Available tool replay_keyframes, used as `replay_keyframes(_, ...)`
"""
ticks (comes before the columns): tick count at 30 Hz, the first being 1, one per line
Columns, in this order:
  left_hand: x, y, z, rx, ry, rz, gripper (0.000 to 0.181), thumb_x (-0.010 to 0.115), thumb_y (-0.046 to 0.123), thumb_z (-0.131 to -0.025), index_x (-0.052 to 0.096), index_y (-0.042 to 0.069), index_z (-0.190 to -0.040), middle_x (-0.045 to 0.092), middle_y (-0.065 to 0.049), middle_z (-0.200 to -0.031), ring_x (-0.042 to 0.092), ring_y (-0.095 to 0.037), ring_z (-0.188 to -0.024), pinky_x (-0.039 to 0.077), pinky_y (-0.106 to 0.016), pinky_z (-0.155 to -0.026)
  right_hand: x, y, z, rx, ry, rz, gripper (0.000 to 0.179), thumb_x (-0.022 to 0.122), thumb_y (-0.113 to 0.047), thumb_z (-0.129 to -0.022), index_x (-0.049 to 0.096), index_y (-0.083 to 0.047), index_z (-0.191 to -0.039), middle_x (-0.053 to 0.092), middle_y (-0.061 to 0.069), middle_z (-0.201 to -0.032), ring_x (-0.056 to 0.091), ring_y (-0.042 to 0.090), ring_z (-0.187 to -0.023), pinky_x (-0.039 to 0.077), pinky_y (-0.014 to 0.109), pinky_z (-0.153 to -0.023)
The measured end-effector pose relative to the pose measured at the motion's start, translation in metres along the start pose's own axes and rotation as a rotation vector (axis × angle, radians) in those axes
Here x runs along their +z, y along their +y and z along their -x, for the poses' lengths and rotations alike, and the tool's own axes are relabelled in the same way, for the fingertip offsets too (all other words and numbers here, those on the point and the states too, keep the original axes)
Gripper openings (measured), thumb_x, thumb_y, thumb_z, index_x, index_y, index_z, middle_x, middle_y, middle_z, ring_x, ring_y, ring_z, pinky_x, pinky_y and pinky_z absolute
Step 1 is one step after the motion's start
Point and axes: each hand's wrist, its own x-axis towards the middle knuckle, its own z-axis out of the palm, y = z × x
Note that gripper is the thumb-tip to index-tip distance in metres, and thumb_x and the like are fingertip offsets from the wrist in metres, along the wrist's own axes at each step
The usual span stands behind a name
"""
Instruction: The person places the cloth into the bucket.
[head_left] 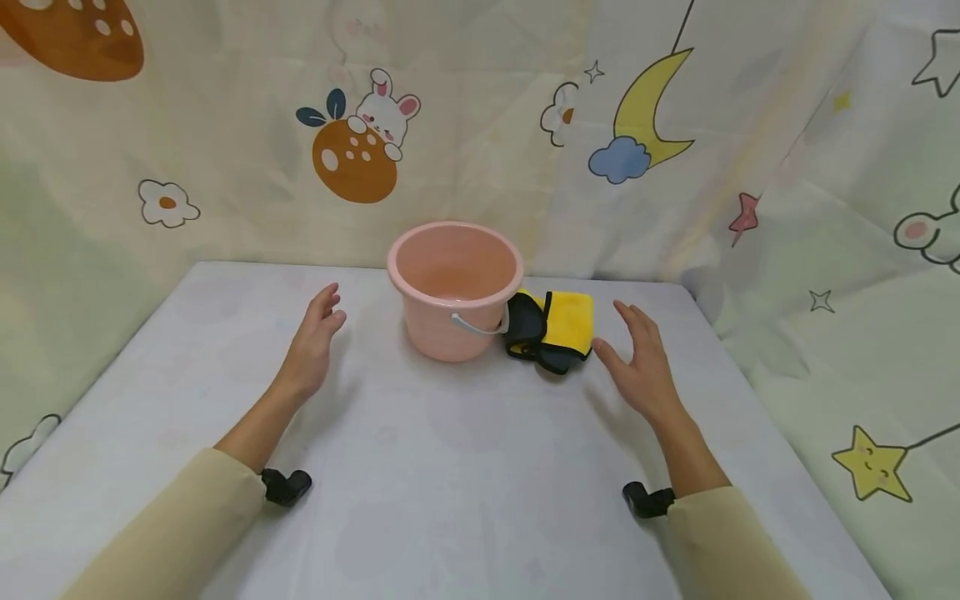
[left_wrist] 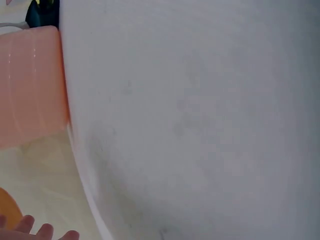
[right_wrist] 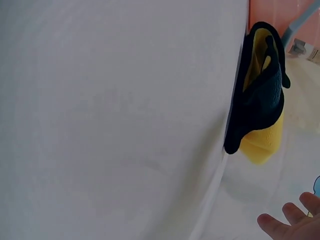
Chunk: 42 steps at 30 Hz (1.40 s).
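A pink bucket [head_left: 442, 325] with a pale grey handle stands upright toward the back of the white table. Against its right side lies a folded yellow and black cloth [head_left: 570, 321], which the right wrist view shows as a loosely folded cloth [right_wrist: 262, 100] with dark edging. My left hand [head_left: 309, 350] hovers to the left of the bucket, fingers extended and holding nothing. To the right of the cloth is my right hand [head_left: 641, 367], its thumb near the cloth's edge and its fingers spread, with nothing in them.
The white table [head_left: 450, 483] reaches back to a printed curtain [head_left: 480, 125] hanging behind and along the sides. A black wrist camera [head_left: 287, 487] sits at the left sleeve, and another black wrist camera [head_left: 647, 500] at the right sleeve.
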Motion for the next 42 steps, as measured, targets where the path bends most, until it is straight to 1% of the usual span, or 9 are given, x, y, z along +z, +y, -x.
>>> replay_keyframes(6,0.015,0.004,-0.011,-0.025,0.016,0.000,0.065,0.031,0.038,-0.108,0.014,0.014,-0.166,0.021,-0.021,-0.167,0.017,-0.038,-0.156,0.013,-0.060,-0.124,0.012,-0.004,-0.007,0.032,-0.022,-0.008,0.072,0.059,-0.039,-0.103,0.026,-0.019,-0.164,0.019,0.019,-0.168,0.021,0.043,-0.153,0.021,0.069,-0.119)
replay_keyframes(12,0.029,0.014,-0.025,-0.015,0.021,0.054,0.065,0.032,0.039,-0.107,0.016,0.015,-0.165,0.022,-0.021,-0.166,0.020,-0.036,-0.155,0.012,-0.058,-0.125,0.019,-0.006,-0.015,0.039,-0.037,-0.004,0.073,0.058,-0.039,-0.103,0.024,-0.019,-0.164,0.019,0.019,-0.168,0.021,0.042,-0.153,0.021,0.067,-0.120)
replay_keyframes(16,0.036,0.021,-0.032,-0.001,0.028,0.065,0.065,0.032,0.039,-0.107,0.017,0.014,-0.165,0.022,-0.021,-0.166,0.021,-0.036,-0.155,0.012,-0.058,-0.125,0.021,-0.007,-0.017,0.063,-0.052,0.002,0.074,0.057,-0.040,-0.103,0.023,-0.019,-0.165,0.018,0.020,-0.168,0.020,0.043,-0.153,0.022,0.067,-0.120)
replay_keyframes(22,0.042,0.026,-0.037,-0.013,0.034,0.083,0.067,0.032,0.041,-0.106,0.017,0.012,-0.165,0.022,-0.021,-0.167,0.018,-0.034,-0.156,0.010,-0.058,-0.125,0.027,-0.008,-0.022,0.070,-0.062,-0.009,0.074,0.057,-0.042,-0.102,0.024,-0.020,-0.164,0.018,0.020,-0.168,0.020,0.042,-0.154,0.022,0.066,-0.120)
replay_keyframes(25,0.045,0.029,-0.039,-0.040,0.034,0.120,0.068,0.031,0.043,-0.106,0.016,0.013,-0.165,0.018,-0.016,-0.169,0.015,-0.031,-0.157,0.010,-0.058,-0.125,0.031,-0.012,-0.024,0.064,-0.073,-0.010,0.073,0.058,-0.043,-0.102,0.026,-0.019,-0.164,0.018,0.020,-0.168,0.020,0.042,-0.154,0.022,0.067,-0.120)
replay_keyframes(29,0.050,0.032,-0.042,-0.070,0.030,0.200,0.071,0.032,0.046,-0.104,0.015,0.014,-0.165,0.014,-0.010,-0.172,0.013,-0.030,-0.157,0.015,-0.065,-0.122,0.036,-0.016,-0.027,0.073,-0.105,0.009,0.071,0.058,-0.044,-0.101,0.032,-0.018,-0.162,0.017,0.019,-0.169,0.019,0.043,-0.154,0.022,0.067,-0.120)
replay_keyframes(35,0.060,0.033,-0.045,-0.073,0.040,0.251,0.072,0.037,0.046,-0.103,0.018,0.015,-0.165,0.024,-0.011,-0.168,0.019,-0.028,-0.156,0.017,-0.070,-0.119,0.043,-0.022,-0.030,0.098,-0.164,0.031,0.068,0.058,-0.048,-0.100,0.037,-0.021,-0.160,0.016,0.018,-0.169,0.018,0.044,-0.154,0.025,0.069,-0.118)
replay_keyframes(39,0.066,0.034,-0.045,-0.064,0.042,0.262,0.071,0.040,0.043,-0.102,0.020,0.015,-0.164,0.033,-0.012,-0.164,0.024,-0.028,-0.154,0.020,-0.070,-0.117,0.045,-0.024,-0.033,0.082,-0.198,0.055,0.070,0.057,-0.051,-0.100,0.038,-0.022,-0.160,0.017,0.020,-0.169,0.018,0.046,-0.153,0.026,0.070,-0.117)
replay_keyframes(42,0.069,0.035,-0.046,-0.051,0.055,0.285,0.069,0.041,0.041,-0.102,0.024,0.015,-0.163,0.035,-0.011,-0.163,0.026,-0.027,-0.153,0.023,-0.071,-0.115,0.046,-0.027,-0.036,0.061,-0.227,0.077,0.070,0.057,-0.053,-0.099,0.038,-0.021,-0.159,0.019,0.022,-0.168,0.019,0.048,-0.152,0.026,0.071,-0.116)
